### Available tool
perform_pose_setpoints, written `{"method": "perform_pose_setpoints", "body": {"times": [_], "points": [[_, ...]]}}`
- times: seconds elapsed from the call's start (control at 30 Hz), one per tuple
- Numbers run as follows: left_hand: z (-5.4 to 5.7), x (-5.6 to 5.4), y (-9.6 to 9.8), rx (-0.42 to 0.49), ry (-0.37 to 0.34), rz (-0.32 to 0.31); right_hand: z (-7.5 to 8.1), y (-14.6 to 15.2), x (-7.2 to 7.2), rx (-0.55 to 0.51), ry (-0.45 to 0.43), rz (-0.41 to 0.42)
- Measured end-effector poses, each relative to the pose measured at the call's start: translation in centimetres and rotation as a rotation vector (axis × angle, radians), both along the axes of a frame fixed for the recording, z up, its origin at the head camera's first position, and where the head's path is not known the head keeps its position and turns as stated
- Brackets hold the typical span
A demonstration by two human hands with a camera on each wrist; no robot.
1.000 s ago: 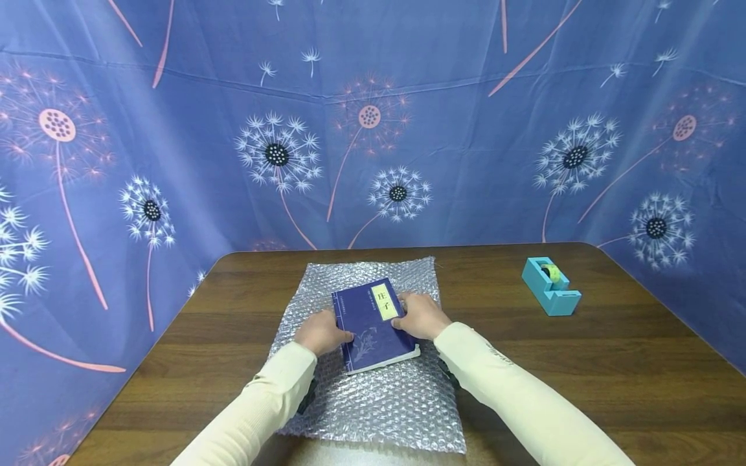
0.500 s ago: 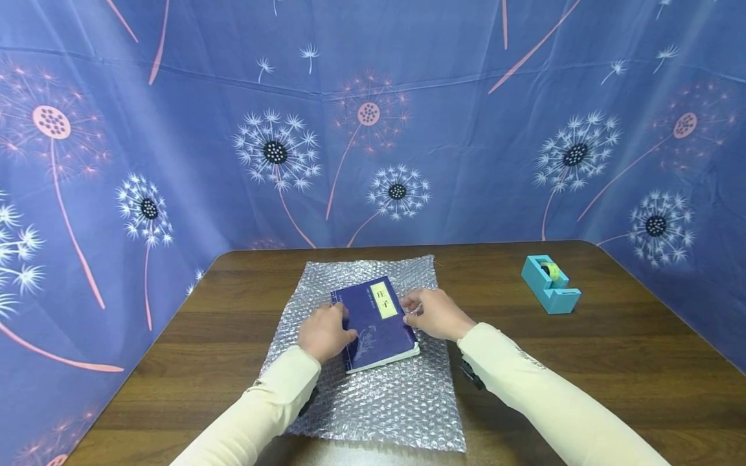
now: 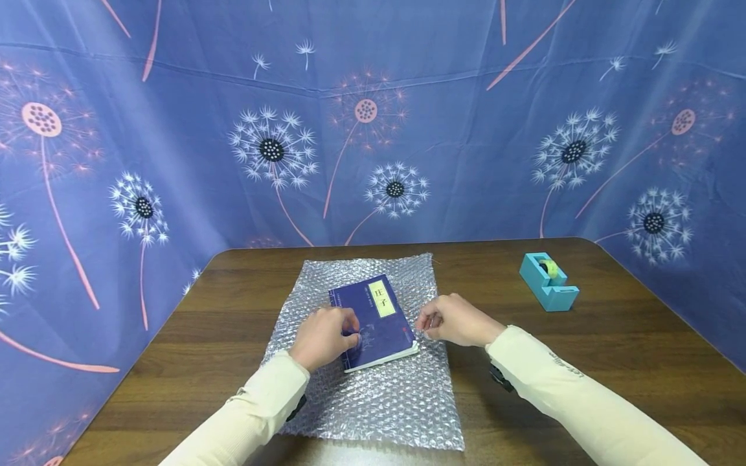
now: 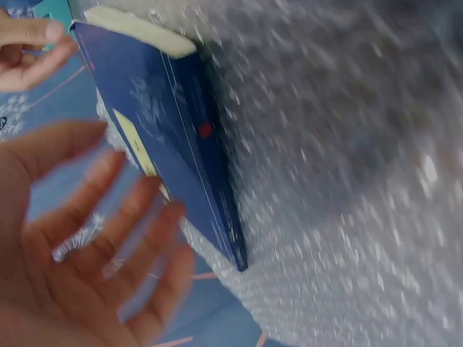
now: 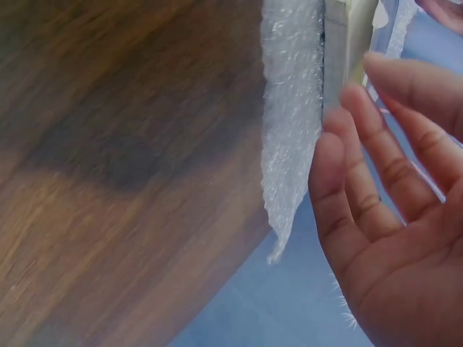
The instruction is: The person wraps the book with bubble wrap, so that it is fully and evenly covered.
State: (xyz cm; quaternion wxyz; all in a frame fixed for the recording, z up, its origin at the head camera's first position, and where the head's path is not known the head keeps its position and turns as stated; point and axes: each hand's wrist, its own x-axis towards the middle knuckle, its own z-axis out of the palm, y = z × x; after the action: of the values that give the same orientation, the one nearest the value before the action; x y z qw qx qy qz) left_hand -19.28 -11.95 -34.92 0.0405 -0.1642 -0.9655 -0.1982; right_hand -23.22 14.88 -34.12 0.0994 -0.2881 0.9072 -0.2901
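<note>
A dark blue book (image 3: pixel 379 330) with a yellow title label lies slightly turned on a sheet of bubble wrap (image 3: pixel 402 401). Over the book's left side hovers my left hand (image 3: pixel 324 333), its loosely bent fingers holding nothing. In the left wrist view that hand (image 4: pixel 101 238) is apart from the book (image 4: pixel 163 123), whose spine faces the camera. My right hand (image 3: pixel 460 320) is just right of the book, above the wrap's right edge. In the right wrist view the fingers of this hand (image 5: pixel 398 195) are loosely bent and grip nothing.
A light blue tape dispenser (image 3: pixel 549 283) with a yellow-green roll stands at the back right of the brown wooden table (image 3: pixel 583 369). Behind the table hangs a blue dandelion-patterned cloth (image 3: pixel 466 129).
Both hands held the book's sides a second ago and have let go. The right hand has drawn away to the right; the left has lifted slightly. The book stays in place.
</note>
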Motion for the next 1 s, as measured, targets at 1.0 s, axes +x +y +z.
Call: {"method": "perform_pose_setpoints", "body": {"times": [1.0], "points": [[0.4, 1.7, 0.5, -0.361, -0.167, -0.399, -0.2, 1.6, 2.3, 0.25, -0.078, 0.167]]}}
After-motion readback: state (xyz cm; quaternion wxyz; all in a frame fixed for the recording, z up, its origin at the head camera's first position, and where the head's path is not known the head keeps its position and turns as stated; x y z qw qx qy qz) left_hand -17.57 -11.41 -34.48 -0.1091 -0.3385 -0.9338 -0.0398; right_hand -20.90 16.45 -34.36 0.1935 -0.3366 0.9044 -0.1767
